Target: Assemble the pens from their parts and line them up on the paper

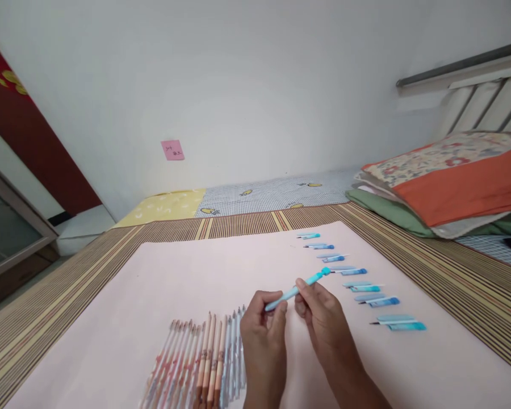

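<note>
A light blue pen (296,291) with a bright turquoise top is held slantwise above the pink sheet (196,272). My left hand (264,329) pinches its lower left end, and my right hand (323,312) grips it near the turquoise end. Left of my hands lies a row of assembled pens: pinkish white ones (170,363), tan and brown ones (210,358), and pale blue ones (234,352) partly hidden by my left hand. To the right, pens taken apart lie in small groups, each with barrel parts and a refill, such as the nearest turquoise group (400,322).
Under the sheet is a striped mat (68,295). Folded bedding (443,176) is piled at the right, below a radiator (485,102). A pink note (172,150) sticks to the white wall (255,85). Patterned cloth (264,196) runs along the back.
</note>
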`<state>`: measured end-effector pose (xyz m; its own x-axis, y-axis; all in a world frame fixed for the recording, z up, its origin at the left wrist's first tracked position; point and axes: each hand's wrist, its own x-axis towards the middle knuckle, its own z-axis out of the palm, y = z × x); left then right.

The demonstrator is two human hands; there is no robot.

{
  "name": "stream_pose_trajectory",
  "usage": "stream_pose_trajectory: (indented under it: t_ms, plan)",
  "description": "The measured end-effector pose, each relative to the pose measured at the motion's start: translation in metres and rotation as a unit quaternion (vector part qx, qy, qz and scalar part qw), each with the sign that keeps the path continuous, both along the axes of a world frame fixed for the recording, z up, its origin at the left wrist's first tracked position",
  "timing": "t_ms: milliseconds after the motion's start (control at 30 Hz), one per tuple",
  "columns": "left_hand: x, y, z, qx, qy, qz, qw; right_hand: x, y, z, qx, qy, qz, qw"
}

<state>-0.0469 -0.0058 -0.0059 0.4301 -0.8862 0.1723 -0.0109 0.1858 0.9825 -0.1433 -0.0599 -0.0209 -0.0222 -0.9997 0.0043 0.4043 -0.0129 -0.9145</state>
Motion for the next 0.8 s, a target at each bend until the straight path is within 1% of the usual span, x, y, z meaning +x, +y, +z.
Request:
stream_pose_trajectory:
  t_ms: [67,100,133,200,267,333,400,500,567,633,667,733,800]
  plan:
    - [-0.003,0.001,0.002,-0.034,-0.054,0.017,0.998,0.001,0.0,0.001,0.021,-0.046,0.023,0.998]
    - [-0.004,0.001,0.002,-0.044,-0.054,0.023,0.997,0.001,-0.001,0.002,0.027,-0.058,0.029,0.998]
    - [-0.006,-0.001,0.001,-0.044,-0.032,0.026,0.998,0.001,-0.001,0.002,0.028,-0.064,0.032,0.997]
    - [-0.008,-0.004,-0.002,-0.015,0.06,0.018,0.998,0.0,-0.002,0.003,0.024,-0.06,0.031,0.997]
    - [-0.008,-0.007,-0.004,0.014,0.167,-0.01,0.986,-0.003,-0.003,0.004,0.014,-0.037,0.024,0.999]
    - [-0.006,-0.008,-0.004,0.024,0.239,-0.038,0.97,-0.006,-0.003,0.004,0.001,-0.006,0.03,1.0]
    - [-0.003,-0.008,-0.001,0.026,0.282,-0.049,0.958,-0.011,-0.004,0.005,-0.008,-0.002,0.057,0.998]
    - [0.001,-0.008,0.002,0.043,0.322,-0.046,0.945,-0.018,-0.006,0.007,-0.017,-0.039,0.108,0.993]
    - [0.002,-0.008,0.003,0.057,0.346,-0.048,0.935,-0.02,-0.007,0.007,-0.023,-0.036,0.113,0.993]
    - [0.001,-0.008,0.002,0.063,0.357,-0.051,0.931,-0.02,-0.009,0.005,-0.033,-0.005,0.09,0.995]
    - [0.001,-0.008,0.001,0.059,0.35,-0.051,0.933,-0.019,-0.009,0.004,-0.036,0.009,0.071,0.997]
    - [-0.001,-0.007,0.0,0.038,0.299,-0.037,0.953,-0.016,-0.01,0.001,-0.033,0.023,0.033,0.999]
    - [-0.002,-0.004,0.001,0.016,0.212,-0.019,0.977,-0.012,-0.01,0.0,-0.015,0.011,0.008,1.0]
